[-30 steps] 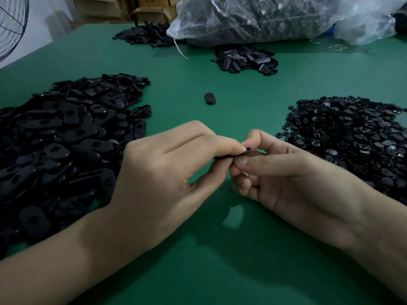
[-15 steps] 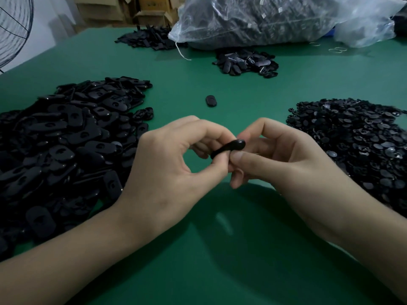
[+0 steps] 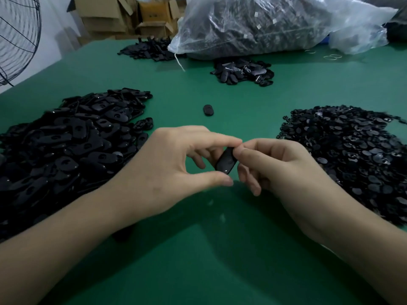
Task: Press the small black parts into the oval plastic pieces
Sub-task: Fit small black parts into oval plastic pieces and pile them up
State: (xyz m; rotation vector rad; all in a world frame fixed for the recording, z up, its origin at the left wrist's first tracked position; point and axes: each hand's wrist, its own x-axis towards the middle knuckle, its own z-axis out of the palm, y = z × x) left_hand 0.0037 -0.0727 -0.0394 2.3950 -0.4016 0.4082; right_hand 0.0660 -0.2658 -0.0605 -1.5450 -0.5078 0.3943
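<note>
From my remote seat, far left: the heap of black oval plastic pieces [image 3: 66, 146] lies on the green counter [image 3: 198, 249], just beside the left forearm [image 3: 66, 238]. A careless sweep of that arm would scatter them.

The left hand [image 3: 167, 168] pinches one black oval plastic piece [image 3: 225, 161] by its two ends, forefinger on top and thumb beneath, and holds it above the counter between both hands. That end-to-end hold looks precarious to me: hard pressure on the face could make the piece pivot or spring out.

The right hand [image 3: 279, 170] grips the piece's right edge with thumb and forefinger. I cannot tell whether a small part sits under those fingers [image 3: 259, 159], or whether it is seated. If it sits tilted, I judge that pressing could jam it. It could also pop loose into the pile of small black round parts [image 3: 352, 155] at right, where it would be lost among the others.
</note>
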